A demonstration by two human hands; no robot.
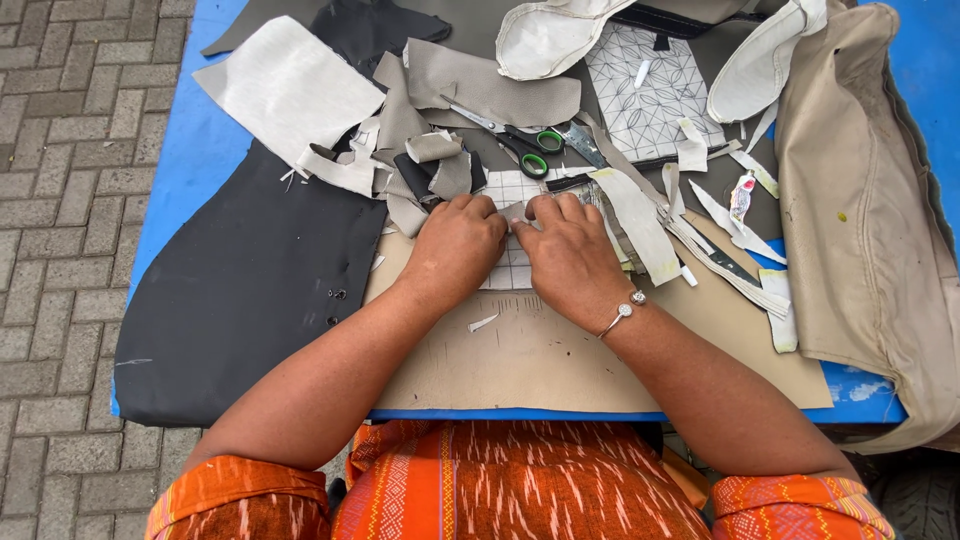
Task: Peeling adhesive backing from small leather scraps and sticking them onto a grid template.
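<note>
Far out to the left of the hands, a large black sheet (pixel 250 290) lies flat over the blue table (pixel 175 170), with a pale grey offcut (pixel 290 90) resting above it. Closer in, just beyond the left hand's knuckles, sits a loose heap of grey and black scraps (pixel 425 165).

The left hand (pixel 458 245) lies palm down, its fingers curled onto the left edge of a white piece marked with a grid (pixel 512 255). That piece lies flat on the tan cutting board (pixel 520 360), directly between and under both hands. The right hand (pixel 568 255), a bracelet at its wrist, meets the left one fingertip to fingertip on the same piece. Both hands press or pinch it at a small fold near its top edge; the fingertips are hidden, so whether they truly clasp it cannot be told.

Just beyond the fingertips lie green-handled scissors (pixel 525 145), set down and untouched. To the right of the right hand lie pale strips (pixel 640 220) and a small glue tube (pixel 741 195), then a beige cover (pixel 860 210) at the far edge.

Judging by the many offcuts, much cutting seems done; the gridded piece looks mid-shaping, with assembly seemingly left.
</note>
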